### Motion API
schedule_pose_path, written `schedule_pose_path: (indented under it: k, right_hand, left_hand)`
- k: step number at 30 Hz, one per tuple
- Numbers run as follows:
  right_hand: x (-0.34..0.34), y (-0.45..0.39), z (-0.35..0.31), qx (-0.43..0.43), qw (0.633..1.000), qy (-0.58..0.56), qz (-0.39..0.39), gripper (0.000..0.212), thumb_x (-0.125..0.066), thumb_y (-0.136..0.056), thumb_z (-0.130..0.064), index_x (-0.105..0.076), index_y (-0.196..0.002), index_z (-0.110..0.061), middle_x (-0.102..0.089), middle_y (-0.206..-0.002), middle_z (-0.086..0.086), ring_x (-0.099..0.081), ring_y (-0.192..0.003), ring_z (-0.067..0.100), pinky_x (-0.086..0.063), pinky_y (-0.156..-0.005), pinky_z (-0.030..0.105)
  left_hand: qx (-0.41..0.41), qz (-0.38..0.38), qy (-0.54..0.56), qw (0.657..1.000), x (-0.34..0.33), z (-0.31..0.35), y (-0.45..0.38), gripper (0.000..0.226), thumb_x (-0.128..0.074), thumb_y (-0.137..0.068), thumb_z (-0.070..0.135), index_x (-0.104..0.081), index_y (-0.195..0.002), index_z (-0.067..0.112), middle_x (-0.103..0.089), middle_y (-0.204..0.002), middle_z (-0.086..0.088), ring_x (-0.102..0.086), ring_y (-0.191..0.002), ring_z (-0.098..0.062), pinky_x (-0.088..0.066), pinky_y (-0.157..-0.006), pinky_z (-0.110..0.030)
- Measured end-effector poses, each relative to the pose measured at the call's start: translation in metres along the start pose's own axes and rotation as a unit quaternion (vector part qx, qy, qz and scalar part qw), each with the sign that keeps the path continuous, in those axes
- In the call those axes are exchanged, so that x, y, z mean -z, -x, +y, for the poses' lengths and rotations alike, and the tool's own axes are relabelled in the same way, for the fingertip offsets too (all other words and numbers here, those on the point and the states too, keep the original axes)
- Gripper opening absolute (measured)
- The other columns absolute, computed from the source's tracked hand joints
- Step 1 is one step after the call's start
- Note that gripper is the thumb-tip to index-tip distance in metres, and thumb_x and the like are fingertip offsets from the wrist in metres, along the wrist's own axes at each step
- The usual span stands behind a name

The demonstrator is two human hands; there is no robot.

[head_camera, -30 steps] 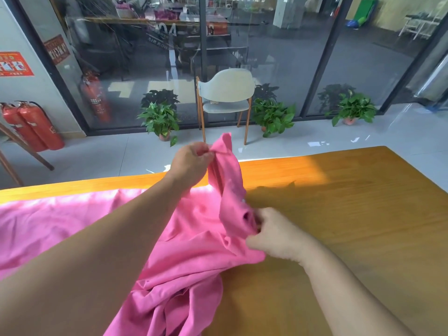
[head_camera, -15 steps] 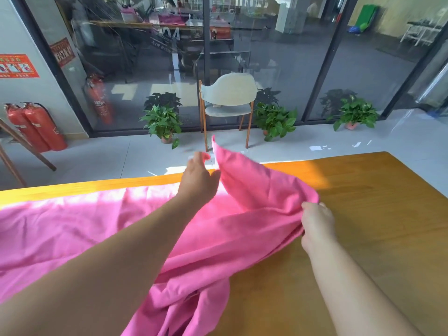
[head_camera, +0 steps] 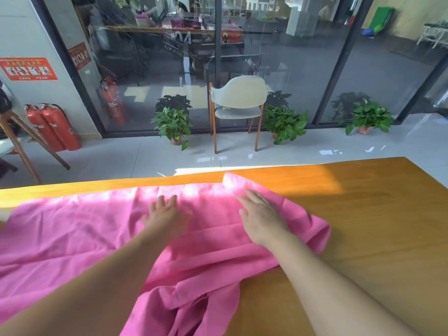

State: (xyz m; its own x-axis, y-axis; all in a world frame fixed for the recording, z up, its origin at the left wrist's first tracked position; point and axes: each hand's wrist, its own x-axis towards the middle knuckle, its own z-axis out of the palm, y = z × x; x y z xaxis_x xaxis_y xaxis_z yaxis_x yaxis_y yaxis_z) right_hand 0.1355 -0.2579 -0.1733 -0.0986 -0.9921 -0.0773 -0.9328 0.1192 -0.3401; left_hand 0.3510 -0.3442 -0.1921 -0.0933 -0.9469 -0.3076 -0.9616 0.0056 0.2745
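We no longer pinch the corner: L hand (head_camera: 167, 214) & R hand (head_camera: 260, 219) lie flat, fingers straight, apart, on the wide pink fabric sheet (head_camera: 72, 238), now dropped onto the orange wooden table (head_camera: 375, 214). Smoothing next, prob.

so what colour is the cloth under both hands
Plain pink cloth, no pattern, spread on the wooden table; the head view shows it.

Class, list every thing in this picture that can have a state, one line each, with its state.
pink cloth: spread on the table, creased, near part bunched.
left hand: open, flat on the cloth.
right hand: open, flat on the cloth.
wooden table: left part covered by the cloth.
chair: upright by the glass wall.
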Motion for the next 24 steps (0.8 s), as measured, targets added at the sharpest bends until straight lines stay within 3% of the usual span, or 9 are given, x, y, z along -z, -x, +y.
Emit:
schedule_pose_path:
  k: [2,4,6,8,13,17,20,22,24]
  right_hand:
    - [-0.013,-0.006,0.012,-0.111,0.990,0.041,-0.080,0.066,-0.025,-0.103,-0.054,-0.013,-0.159,-0.021,-0.005,-0.166,0.005,-0.005,-0.152,0.022,-0.007,-0.123,0.039]
    - [-0.018,-0.002,0.025,-0.238,0.964,0.083,-0.084,0.086,-0.022,-0.095,-0.069,-0.012,-0.157,-0.011,-0.007,-0.165,0.013,-0.009,-0.150,0.030,-0.015,-0.121,0.046]
    - [-0.014,0.003,0.030,-0.326,0.933,0.120,-0.088,0.097,-0.021,-0.091,-0.076,-0.013,-0.156,-0.003,-0.013,-0.161,0.021,-0.017,-0.147,0.037,-0.024,-0.117,0.051]
    - [-0.006,0.002,0.027,-0.361,0.919,0.129,-0.096,0.099,-0.018,-0.091,-0.076,-0.011,-0.155,0.000,-0.013,-0.161,0.024,-0.018,-0.146,0.040,-0.024,-0.117,0.052]
    - [-0.013,-0.013,0.010,-0.262,0.959,0.098,-0.048,0.082,-0.018,-0.097,-0.066,-0.006,-0.158,-0.013,-0.003,-0.166,0.010,-0.004,-0.152,0.029,-0.008,-0.121,0.050]
    - [-0.027,-0.010,0.024,-0.288,0.950,0.088,-0.080,0.088,-0.020,-0.094,-0.071,0.000,-0.158,-0.014,0.004,-0.166,0.008,0.001,-0.152,0.030,-0.012,-0.120,0.051]
    - [-0.021,-0.010,0.022,-0.277,0.956,0.081,-0.053,0.085,-0.023,-0.096,-0.067,-0.004,-0.159,-0.013,0.001,-0.166,0.010,-0.001,-0.152,0.030,-0.009,-0.122,0.049]
    - [-0.021,-0.007,0.001,-0.196,0.978,0.067,-0.027,0.075,-0.026,-0.100,-0.060,-0.010,-0.159,-0.016,-0.001,-0.166,0.006,-0.002,-0.153,0.025,-0.005,-0.123,0.043]
    - [-0.029,-0.003,-0.022,-0.101,0.991,0.057,-0.067,0.069,-0.028,-0.101,-0.057,-0.013,-0.158,-0.021,-0.002,-0.167,0.003,-0.003,-0.153,0.021,-0.003,-0.123,0.040]
  left_hand:
    - [0.047,-0.035,-0.052,0.997,-0.003,-0.021,-0.001,0.079,-0.037,-0.092,0.068,-0.011,-0.155,0.028,0.001,-0.163,0.000,-0.002,-0.149,-0.033,-0.016,-0.116,-0.057]
    - [0.046,-0.036,-0.077,0.995,-0.005,-0.033,-0.001,0.088,-0.032,-0.087,0.077,-0.002,-0.155,0.030,0.011,-0.163,0.002,0.006,-0.149,-0.033,-0.010,-0.116,-0.061]
    - [0.045,-0.041,-0.077,0.995,-0.005,-0.035,-0.003,0.094,-0.033,-0.084,0.081,0.000,-0.155,0.029,0.013,-0.163,0.002,0.008,-0.149,-0.034,-0.009,-0.116,-0.062]
    - [0.046,-0.042,-0.078,0.995,-0.006,-0.031,-0.004,0.097,-0.034,-0.083,0.081,0.000,-0.156,0.027,0.012,-0.163,0.000,0.007,-0.148,-0.036,-0.008,-0.116,-0.062]
    - [0.029,-0.013,-0.090,0.995,-0.011,-0.032,-0.004,0.095,-0.029,-0.085,0.081,0.002,-0.156,0.026,0.010,-0.163,-0.004,0.009,-0.149,-0.034,-0.003,-0.118,-0.057]
    - [0.016,-0.026,-0.096,0.995,-0.012,-0.035,-0.005,0.095,-0.029,-0.084,0.082,0.004,-0.155,0.029,0.013,-0.163,-0.002,0.011,-0.149,-0.033,-0.003,-0.118,-0.057]
    - [-0.004,-0.025,-0.067,0.997,-0.007,-0.036,-0.004,0.090,-0.036,-0.088,0.075,0.002,-0.156,0.028,0.012,-0.163,-0.003,0.010,-0.149,-0.032,-0.002,-0.119,-0.054]
    - [-0.032,-0.002,-0.044,0.999,-0.006,-0.038,0.003,0.081,-0.039,-0.093,0.066,-0.007,-0.156,0.028,0.006,-0.164,-0.002,0.005,-0.150,-0.027,-0.004,-0.120,-0.050]
    - [-0.065,-0.008,-0.050,0.997,-0.005,-0.039,0.011,0.070,-0.041,-0.095,0.060,-0.019,-0.153,0.029,-0.005,-0.163,0.000,-0.004,-0.149,-0.022,-0.007,-0.119,-0.046]
